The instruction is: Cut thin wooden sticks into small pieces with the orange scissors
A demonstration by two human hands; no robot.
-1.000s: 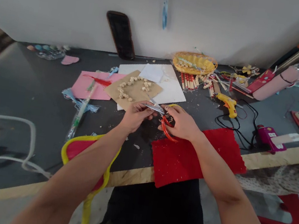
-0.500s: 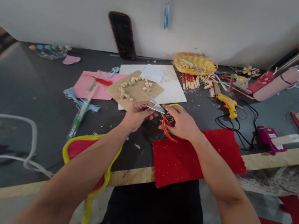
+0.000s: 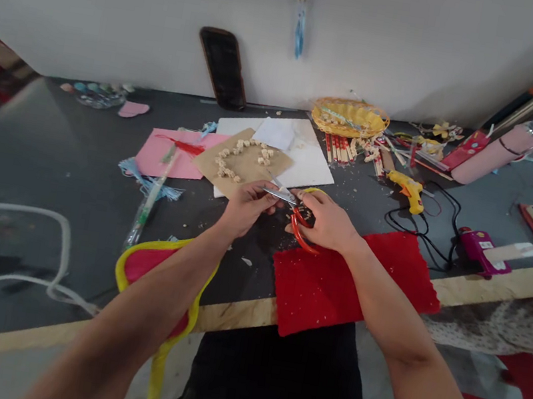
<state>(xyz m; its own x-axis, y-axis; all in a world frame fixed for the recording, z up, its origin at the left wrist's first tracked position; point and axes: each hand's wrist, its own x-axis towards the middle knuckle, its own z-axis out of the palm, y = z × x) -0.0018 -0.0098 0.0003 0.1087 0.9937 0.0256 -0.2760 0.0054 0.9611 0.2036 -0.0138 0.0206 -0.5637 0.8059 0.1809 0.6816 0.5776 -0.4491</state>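
Scissors with red handles [image 3: 303, 238] are in my right hand [image 3: 326, 222], their metal blades pointing left toward my left hand [image 3: 248, 207]. The fingers of my left hand are pinched together beside the blade tips; what lies between them is too small to name. Just behind my hands, a row of small cream-coloured pieces [image 3: 224, 164] curves over a tan paper sheet [image 3: 267, 162]. Below my right wrist a red cloth [image 3: 323, 289] hangs over the table's front edge, dotted with light crumbs.
A yellow basket [image 3: 350, 120] stands at the back by red-and-cream sticks [image 3: 339, 149]. To the right lie a yellow glue gun [image 3: 408, 189] with a black cord and a purple box [image 3: 483, 253]. A phone [image 3: 224, 68] leans on the wall. Pink paper [image 3: 153, 149] and blue tassels [image 3: 136, 173] lie left.
The view has shifted slightly, so the whole scene sits a little lower and farther right. My hands keep nearly the same pose around the scissors.
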